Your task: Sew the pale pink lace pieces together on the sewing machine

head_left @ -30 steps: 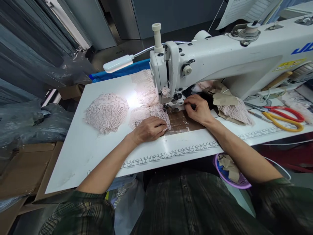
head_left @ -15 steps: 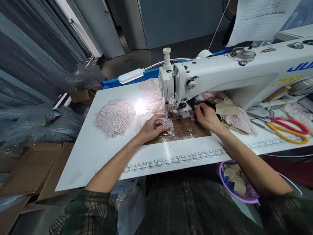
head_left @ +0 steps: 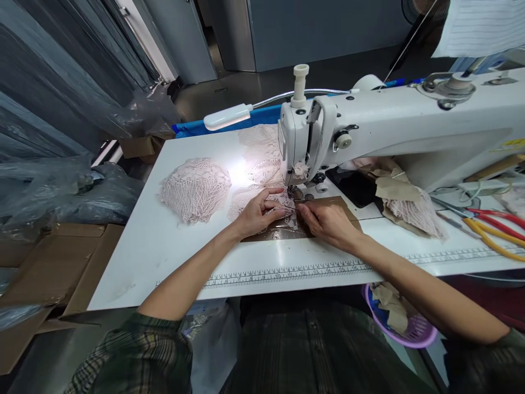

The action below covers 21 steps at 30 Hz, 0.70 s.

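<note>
My left hand (head_left: 259, 212) pinches the edge of a pale pink lace piece (head_left: 244, 198) just left of the presser foot. Thumb and fingers are closed on the lace. My right hand (head_left: 326, 221) is shut on a thin dark tool (head_left: 292, 208), whose tip reaches left to the lace by my left fingertips; its exact kind is too small to tell. Both hands rest over a brown plate (head_left: 283, 234) in front of the white sewing machine (head_left: 305, 142). The needle is hard to see behind the presser foot.
A domed pink lace piece (head_left: 196, 190) lies on the white table (head_left: 143, 262) at left. A black phone-like slab (head_left: 353, 186), lace and tan scraps (head_left: 406, 202) and scissors (head_left: 492, 232) lie right. A lamp (head_left: 228, 117) shines from behind. A purple basket (head_left: 420, 336) stands below.
My right hand has come left and nearer, from beside the black slab to the lace, with the thin tool now visible in it. My left hand stays at the lace. The view has shifted slightly.
</note>
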{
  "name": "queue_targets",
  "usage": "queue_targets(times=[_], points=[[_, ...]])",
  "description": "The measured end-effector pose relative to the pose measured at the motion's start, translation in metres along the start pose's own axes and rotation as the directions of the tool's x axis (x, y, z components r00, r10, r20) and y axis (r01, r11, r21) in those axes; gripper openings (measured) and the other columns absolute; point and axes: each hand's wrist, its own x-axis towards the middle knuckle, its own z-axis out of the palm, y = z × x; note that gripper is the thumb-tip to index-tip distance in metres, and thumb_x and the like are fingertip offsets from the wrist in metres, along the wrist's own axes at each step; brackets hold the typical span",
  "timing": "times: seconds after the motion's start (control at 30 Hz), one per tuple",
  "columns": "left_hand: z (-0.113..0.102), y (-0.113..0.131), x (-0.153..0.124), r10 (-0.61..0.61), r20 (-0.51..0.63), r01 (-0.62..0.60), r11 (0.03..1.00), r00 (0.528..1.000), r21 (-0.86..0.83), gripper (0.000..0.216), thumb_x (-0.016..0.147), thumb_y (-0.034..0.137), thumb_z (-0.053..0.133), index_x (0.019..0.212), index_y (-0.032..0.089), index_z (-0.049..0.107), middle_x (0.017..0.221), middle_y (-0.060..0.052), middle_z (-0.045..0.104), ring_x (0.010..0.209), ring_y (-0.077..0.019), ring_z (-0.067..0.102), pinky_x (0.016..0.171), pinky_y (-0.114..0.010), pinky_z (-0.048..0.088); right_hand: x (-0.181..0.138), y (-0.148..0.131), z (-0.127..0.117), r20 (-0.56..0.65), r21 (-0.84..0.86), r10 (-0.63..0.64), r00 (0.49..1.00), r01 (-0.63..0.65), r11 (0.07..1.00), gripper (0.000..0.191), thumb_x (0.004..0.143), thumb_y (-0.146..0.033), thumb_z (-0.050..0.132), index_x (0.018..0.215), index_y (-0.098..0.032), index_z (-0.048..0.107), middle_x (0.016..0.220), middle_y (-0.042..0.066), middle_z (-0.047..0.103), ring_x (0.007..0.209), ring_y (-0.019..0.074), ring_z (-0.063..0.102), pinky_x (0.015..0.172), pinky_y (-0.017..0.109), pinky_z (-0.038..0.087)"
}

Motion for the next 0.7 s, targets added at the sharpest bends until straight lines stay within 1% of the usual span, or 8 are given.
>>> queue_targets(times=[0.07,0.17,0.3,0.4,0.53,0.63,0.7], points=[[-0.001,-0.002,0.000,0.000,0.006,0.000,1.000,1.000,-0.006,0.062,0.084,0.041,0.072,0.135,0.017,0.046,0.087,-0.004,0.073,0.078,-0.0135,0.066,0.078,-0.027,0.049,0.003,-0.002,0.003,-0.014,-0.076,-0.053,0.998,0.052,0.996,0.049,0.102,-0.044,0.027,0.078,-0.018,0.061,0.065,0.007,0.064,0.052,0.0172,0.052,0.051,0.029,0.026],[-0.001,-0.003,0.000,0.002,0.014,-0.002,1.000,1.000,-0.019,0.061,0.084,0.040,0.071,0.135,0.018,0.045,0.090,-0.005,0.073,0.080,-0.0138,0.066,0.077,-0.026,0.049,0.003,-0.004,0.005,-0.033,-0.187,-0.074,0.997,0.067,0.980,0.048,0.101,-0.042,0.029,0.085,-0.016,0.065,0.069,0.009,0.067,0.054,0.0183,0.055,0.051,0.030,0.024],[0.000,-0.003,0.001,0.005,0.016,-0.004,1.000,1.000,-0.025,0.061,0.084,0.040,0.071,0.135,0.017,0.045,0.086,-0.004,0.072,0.075,-0.0125,0.064,0.071,-0.024,0.047,0.006,-0.006,0.007,-0.032,-0.256,-0.099,0.995,0.087,0.963,0.048,0.102,-0.044,0.031,0.084,-0.016,0.065,0.072,0.010,0.068,0.056,0.0185,0.056,0.051,0.030,0.023],[-0.001,-0.003,0.001,0.006,0.011,-0.006,1.000,1.000,-0.022,0.062,0.084,0.040,0.071,0.135,0.018,0.044,0.082,-0.002,0.071,0.067,-0.0103,0.060,0.067,-0.023,0.045,0.011,-0.005,0.009,-0.021,-0.246,-0.107,0.994,0.099,0.964,0.050,0.102,-0.047,0.029,0.079,-0.016,0.062,0.068,0.009,0.065,0.055,0.0178,0.055,0.052,0.029,0.023],[-0.002,-0.002,0.001,0.006,0.021,-0.006,1.000,1.000,-0.001,0.061,0.085,0.038,0.069,0.136,0.017,0.043,0.073,0.003,0.067,0.057,-0.0079,0.052,0.061,-0.022,0.041,0.015,0.000,0.012,-0.009,-0.190,-0.075,0.997,0.072,0.979,0.051,0.102,-0.049,0.028,0.079,-0.018,0.061,0.063,0.007,0.063,0.050,0.0166,0.051,0.051,0.029,0.022],[-0.001,-0.001,0.001,0.000,0.023,-0.001,0.999,1.000,0.041,0.062,0.085,0.036,0.070,0.137,0.016,0.042,0.073,0.002,0.067,0.060,-0.0084,0.054,0.063,-0.023,0.041,0.015,0.004,0.012,0.002,-0.157,-0.071,0.998,0.070,0.985,0.050,0.101,-0.050,0.028,0.078,-0.018,0.060,0.064,0.007,0.062,0.052,0.0173,0.052,0.051,0.030,0.023],[-0.001,-0.001,0.001,-0.002,0.017,0.001,0.998,1.000,0.067,0.062,0.084,0.035,0.070,0.136,0.016,0.042,0.076,0.001,0.068,0.065,-0.0097,0.057,0.066,-0.024,0.042,0.014,0.005,0.011,0.016,-0.149,-0.089,0.996,0.091,0.985,0.048,0.101,-0.049,0.030,0.082,-0.017,0.062,0.067,0.008,0.064,0.055,0.0181,0.054,0.052,0.030,0.024]])
